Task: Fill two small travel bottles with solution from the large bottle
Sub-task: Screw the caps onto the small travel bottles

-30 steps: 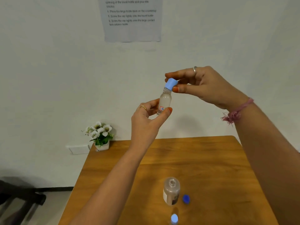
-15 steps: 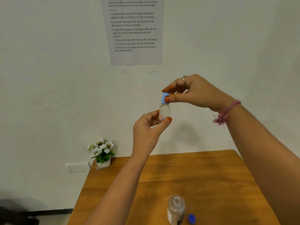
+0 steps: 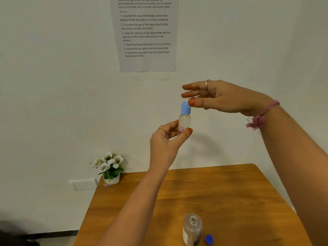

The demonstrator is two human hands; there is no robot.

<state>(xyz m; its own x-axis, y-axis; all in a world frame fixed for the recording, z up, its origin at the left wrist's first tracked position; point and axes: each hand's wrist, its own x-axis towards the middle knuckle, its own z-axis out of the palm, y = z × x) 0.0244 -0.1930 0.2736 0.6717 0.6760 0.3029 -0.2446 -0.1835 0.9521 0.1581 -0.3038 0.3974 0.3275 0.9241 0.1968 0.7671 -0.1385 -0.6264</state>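
Note:
My left hand (image 3: 167, 141) holds a small clear travel bottle (image 3: 184, 121) upright in the air by its lower part, in front of the wall. A light blue cap (image 3: 185, 107) sits on the bottle's neck. My right hand (image 3: 220, 96) hovers just right of the cap with its fingers spread; only the thumb tip is at the cap's edge. The large clear bottle (image 3: 192, 229) stands uncapped on the wooden table (image 3: 230, 196) near the bottom of the view, with its dark blue cap (image 3: 209, 239) lying beside it on the right.
A small pot of white flowers (image 3: 110, 167) stands at the table's far left corner by the wall. A printed instruction sheet (image 3: 146, 32) hangs on the wall above. A wall socket (image 3: 85, 184) is left of the table.
My right hand has let go of the light blue cap and spread its fingers. The view has tilted up, so the second small bottle at the bottom edge is out of sight.

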